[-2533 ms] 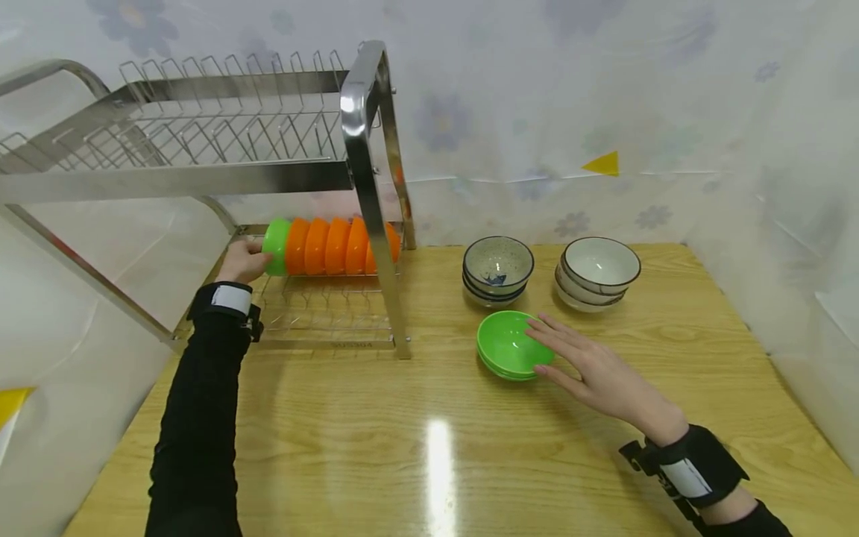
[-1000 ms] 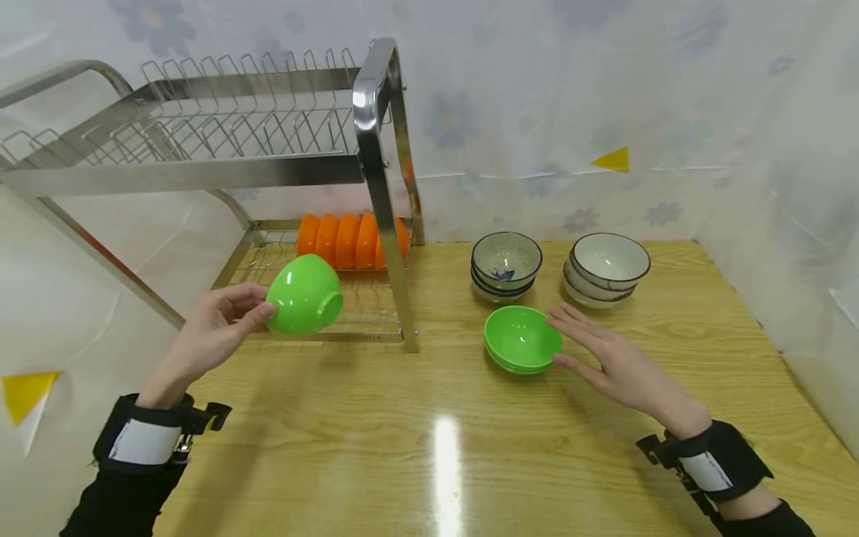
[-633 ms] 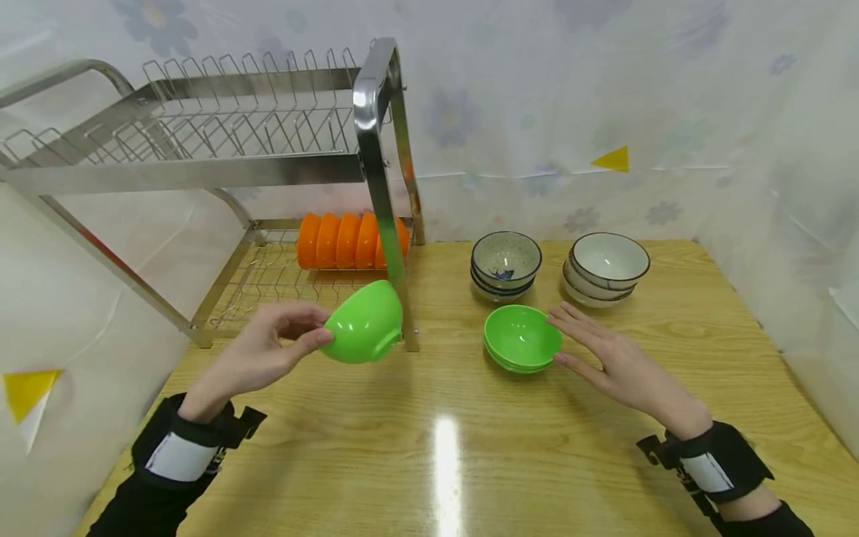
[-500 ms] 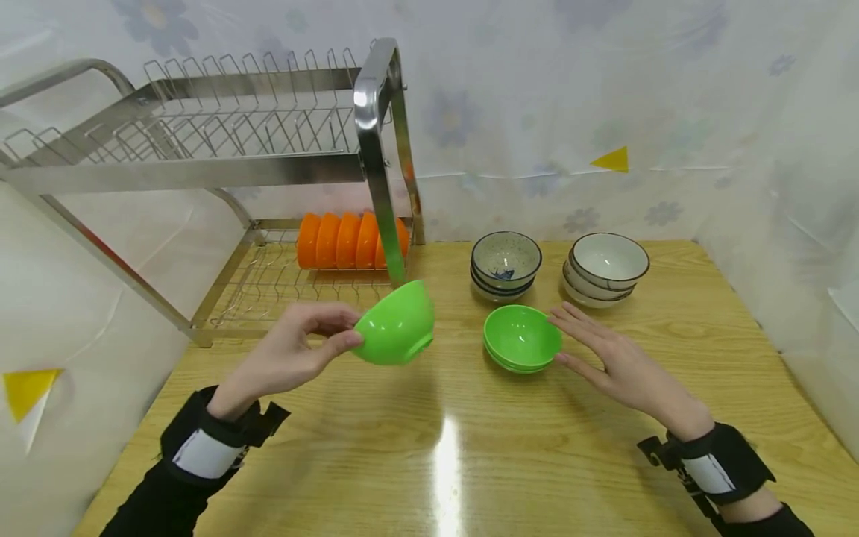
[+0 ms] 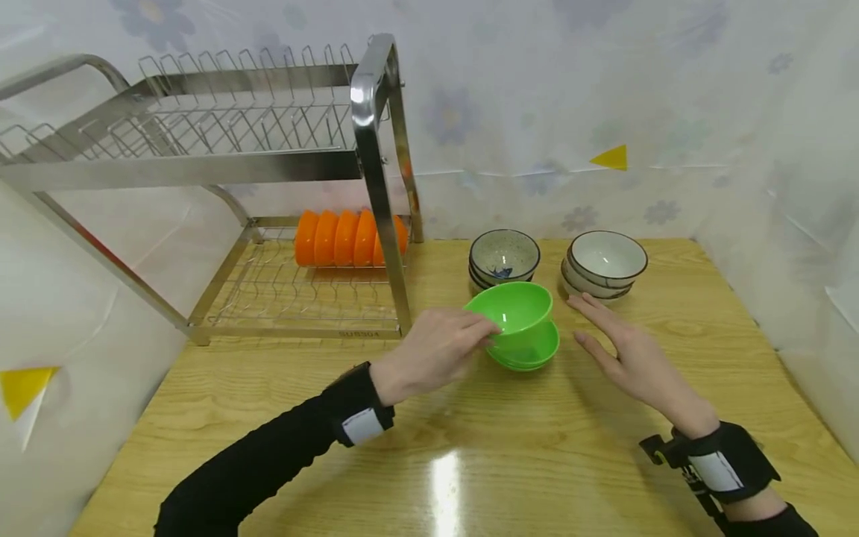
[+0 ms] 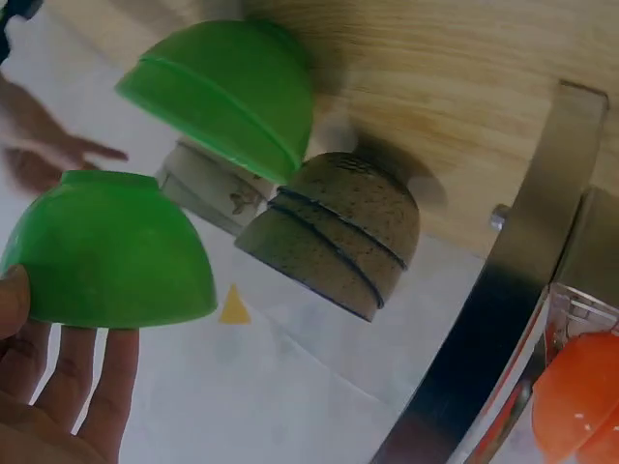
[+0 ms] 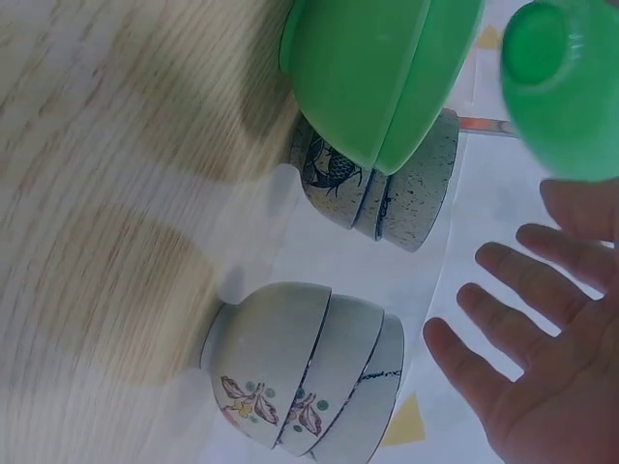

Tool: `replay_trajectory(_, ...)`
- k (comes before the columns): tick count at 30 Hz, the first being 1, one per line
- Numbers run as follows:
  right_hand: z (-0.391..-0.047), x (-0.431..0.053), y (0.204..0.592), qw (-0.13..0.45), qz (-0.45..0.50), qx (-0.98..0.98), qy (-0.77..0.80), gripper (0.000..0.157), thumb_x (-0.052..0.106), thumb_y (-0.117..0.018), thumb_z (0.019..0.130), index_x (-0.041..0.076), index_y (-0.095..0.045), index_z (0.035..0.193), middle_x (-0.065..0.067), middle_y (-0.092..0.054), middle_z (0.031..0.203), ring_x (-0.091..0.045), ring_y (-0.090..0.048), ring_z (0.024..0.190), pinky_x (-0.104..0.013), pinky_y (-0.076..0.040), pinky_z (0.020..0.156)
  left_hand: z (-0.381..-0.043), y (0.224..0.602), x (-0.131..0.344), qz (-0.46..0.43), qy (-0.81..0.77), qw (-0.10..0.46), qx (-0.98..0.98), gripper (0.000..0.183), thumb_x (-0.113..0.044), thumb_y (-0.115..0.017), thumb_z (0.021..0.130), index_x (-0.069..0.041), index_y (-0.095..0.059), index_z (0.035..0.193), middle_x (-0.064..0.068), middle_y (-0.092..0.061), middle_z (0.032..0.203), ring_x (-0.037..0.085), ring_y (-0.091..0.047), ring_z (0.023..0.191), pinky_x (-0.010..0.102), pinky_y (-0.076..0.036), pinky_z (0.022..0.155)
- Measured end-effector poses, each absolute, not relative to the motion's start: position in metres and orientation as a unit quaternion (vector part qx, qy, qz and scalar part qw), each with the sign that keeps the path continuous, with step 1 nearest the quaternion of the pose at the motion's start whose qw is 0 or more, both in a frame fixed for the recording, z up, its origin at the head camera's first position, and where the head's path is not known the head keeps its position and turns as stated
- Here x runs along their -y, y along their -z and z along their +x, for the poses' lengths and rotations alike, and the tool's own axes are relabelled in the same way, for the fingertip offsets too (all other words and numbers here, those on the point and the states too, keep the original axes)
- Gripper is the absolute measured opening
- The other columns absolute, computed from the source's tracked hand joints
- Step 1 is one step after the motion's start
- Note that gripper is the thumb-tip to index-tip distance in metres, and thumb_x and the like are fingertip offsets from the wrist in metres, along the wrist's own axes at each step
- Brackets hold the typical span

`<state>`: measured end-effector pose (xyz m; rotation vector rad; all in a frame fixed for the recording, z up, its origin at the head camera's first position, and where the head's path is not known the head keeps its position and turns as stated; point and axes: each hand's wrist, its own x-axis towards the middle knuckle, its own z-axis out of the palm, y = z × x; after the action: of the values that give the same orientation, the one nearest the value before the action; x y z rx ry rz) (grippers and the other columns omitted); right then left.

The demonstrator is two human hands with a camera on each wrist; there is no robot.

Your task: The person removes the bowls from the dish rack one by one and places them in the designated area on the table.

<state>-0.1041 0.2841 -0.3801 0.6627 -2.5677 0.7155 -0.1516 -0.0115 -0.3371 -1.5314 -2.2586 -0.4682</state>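
With twelve o'clock pointing away from the person, the left hand point(image 5: 436, 347) pinches a green bowl point(image 5: 511, 312) at its rim, thumb outside and fingers on the far side of the edge. The bowl hangs mouth up just above the green stack point(image 5: 528, 356) (two nested, by the wrist views), the two apart. At three o'clock of that stack the right hand point(image 5: 634, 365) holds nothing, its grip spread. Speckled bowls point(image 5: 505, 255) stand nested near twelve, white bowls point(image 5: 607, 257) between one and two, all on the wood-grained bench point(image 5: 570, 477). Around ten o'clock rises a steel rack point(image 5: 188, 168), a row of orange bowls point(image 5: 335, 239) on edge along the back of its lower tier.
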Motion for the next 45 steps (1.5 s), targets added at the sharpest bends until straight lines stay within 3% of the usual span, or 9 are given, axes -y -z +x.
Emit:
replay_trajectory(3, -0.105, -0.284, 0.380, 0.209, 0.219, 0.918, -0.257, 0.052, -0.006, -0.063, 0.087, -0.002, -0.050, 0.136, -0.030, -0.050, 0.133, -0.046, -0.047, 0.118, -0.065, -0.046, 0.084, -0.155, 0.348, -0.005, -0.548, 0.062, 0.190, 0.812, 0.023, -0.006, -0.061, 0.090, -0.015, -0.068, 0.110, -0.004, -0.071, 0.107, 0.013, -0.064, 0.094, 0.028, -0.056, 0.080)
replay_trajectory(7, -0.106, -0.285, 0.381, 0.204, 0.195, 0.922, -0.265, 0.046, -0.004, -0.059, 0.091, -0.002, -0.049, 0.136, -0.034, -0.048, 0.134, -0.049, -0.049, 0.114, -0.066, -0.046, 0.083, -0.157, 0.361, -0.020, -0.552, -0.047, 0.174, 0.814, 0.022, -0.014, -0.055, 0.096, -0.020, -0.064, 0.115, -0.008, -0.068, 0.111, 0.014, -0.060, 0.102, 0.031, -0.050, 0.094)
replay_trajectory(13, -0.106, -0.284, 0.382, 0.196, 0.187, 0.924, -0.269, 0.045, -0.002, -0.058, 0.092, -0.002, -0.050, 0.136, -0.033, -0.048, 0.134, -0.049, -0.048, 0.115, -0.066, -0.044, 0.085, -0.158, 0.377, -0.027, -0.557, -0.101, 0.132, 0.814, 0.023, -0.019, -0.053, 0.098, -0.023, -0.065, 0.118, -0.007, -0.067, 0.113, 0.017, -0.060, 0.104, 0.038, -0.046, 0.099)
replay_trajectory(24, -0.110, -0.279, 0.383, 0.185, 0.228, 0.920, -0.260, 0.049, -0.002, -0.063, 0.088, -0.002, -0.050, 0.135, -0.026, -0.053, 0.133, -0.044, -0.046, 0.121, -0.064, -0.044, 0.088, -0.151, 0.376, -0.009, -0.549, -0.018, 0.145, 0.823, 0.030, -0.026, -0.055, 0.097, -0.022, -0.062, 0.126, -0.004, -0.062, 0.124, 0.018, -0.049, 0.121, 0.037, -0.037, 0.108)
replay_trajectory(30, -0.111, -0.276, 0.386, 0.143, 0.235, 0.926, -0.257, 0.048, 0.008, -0.063, 0.092, 0.003, -0.049, 0.138, -0.024, -0.049, 0.138, -0.041, -0.040, 0.128, -0.064, -0.041, 0.094, -0.151, 0.369, 0.020, -0.529, 0.134, 0.150, 0.824, 0.028, -0.017, -0.058, 0.095, -0.012, -0.064, 0.122, 0.001, -0.064, 0.117, 0.018, -0.051, 0.115, 0.033, -0.043, 0.102)
replay_trajectory(36, -0.112, -0.271, 0.386, 0.145, 0.248, 0.920, -0.266, 0.049, 0.005, -0.064, 0.090, 0.001, -0.050, 0.136, -0.025, -0.049, 0.137, -0.041, -0.042, 0.126, -0.063, -0.043, 0.092, -0.162, 0.362, 0.049, -0.473, 0.288, 0.164, 0.816, 0.023, -0.006, -0.061, 0.092, -0.004, -0.067, 0.114, 0.006, -0.068, 0.102, 0.016, -0.057, 0.097, 0.033, -0.053, 0.080)
replay_trajectory(40, -0.112, -0.270, 0.386, 0.142, 0.247, 0.921, -0.266, 0.049, 0.007, -0.064, 0.090, 0.001, -0.050, 0.137, -0.024, -0.049, 0.138, -0.041, -0.042, 0.126, -0.063, -0.042, 0.093, -0.170, 0.355, 0.072, -0.431, 0.353, 0.184, 0.810, 0.020, 0.000, -0.059, 0.092, 0.000, -0.067, 0.110, 0.007, -0.066, 0.091, 0.015, -0.055, 0.084, 0.034, -0.052, 0.068)
replay_trajectory(45, -0.111, -0.270, 0.385, 0.138, 0.241, 0.920, -0.275, 0.050, 0.009, -0.064, 0.091, 0.004, -0.049, 0.138, -0.023, -0.048, 0.139, -0.040, -0.039, 0.129, -0.064, -0.041, 0.094, -0.183, 0.349, 0.100, -0.392, 0.376, 0.224, 0.810, 0.019, 0.006, -0.060, 0.090, 0.002, -0.067, 0.106, 0.011, -0.067, 0.091, 0.019, -0.057, 0.085, 0.039, -0.052, 0.072)
